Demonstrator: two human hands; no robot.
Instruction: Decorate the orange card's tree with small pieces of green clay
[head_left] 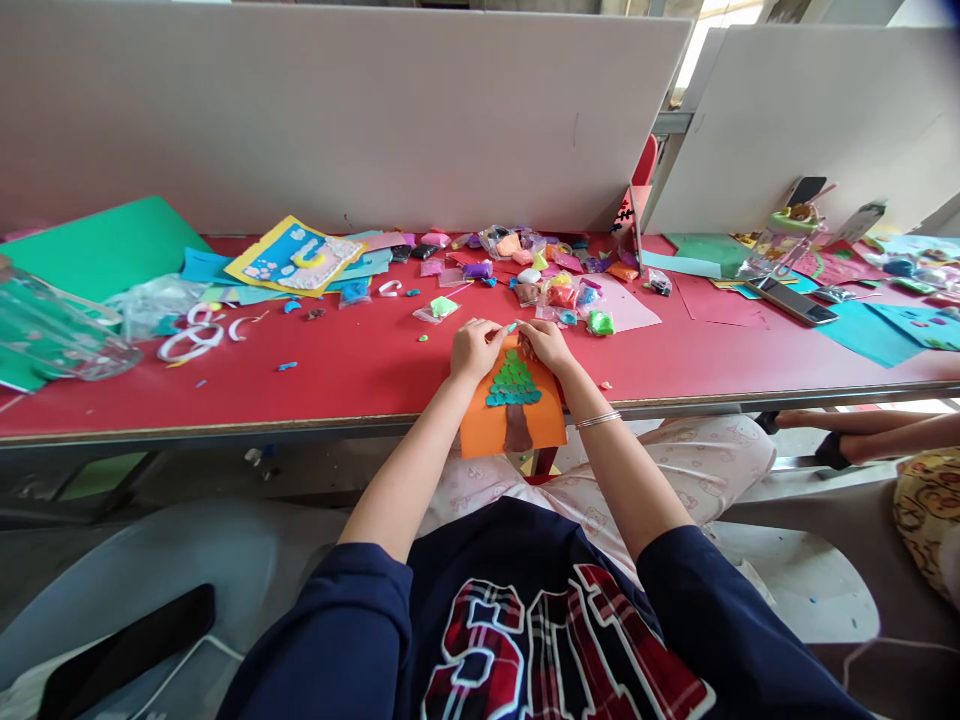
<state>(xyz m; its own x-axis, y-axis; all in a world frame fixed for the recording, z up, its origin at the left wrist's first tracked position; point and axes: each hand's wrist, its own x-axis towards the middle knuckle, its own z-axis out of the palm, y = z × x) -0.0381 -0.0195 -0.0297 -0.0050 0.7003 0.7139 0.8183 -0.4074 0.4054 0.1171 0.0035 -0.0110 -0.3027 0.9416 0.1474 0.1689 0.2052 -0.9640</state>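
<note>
My left hand [478, 348] and my right hand [547, 345] meet at the table's front edge, fingers closed in a pinch. A small light-green piece of clay [512, 327] shows at the left fingertips, close against the right ones. What the right fingers hold is hidden. Just under both hands is an orange card [477, 432], its lower part jutting past the table edge over my lap. It carries a clay tree: a brown trunk [518, 428] and a crown [514, 383] of overlapping flakes, shading from light green at the top to teal below.
Clay packets [561, 292] and a green clay lump [600, 322] lie beyond my hands on the red table [360, 370]. Leftward are a yellow-bordered picture [292, 258], white strips [191, 340] and a clear cup [82, 340]. A phone [791, 300] and another person's legs [870, 432] are rightward.
</note>
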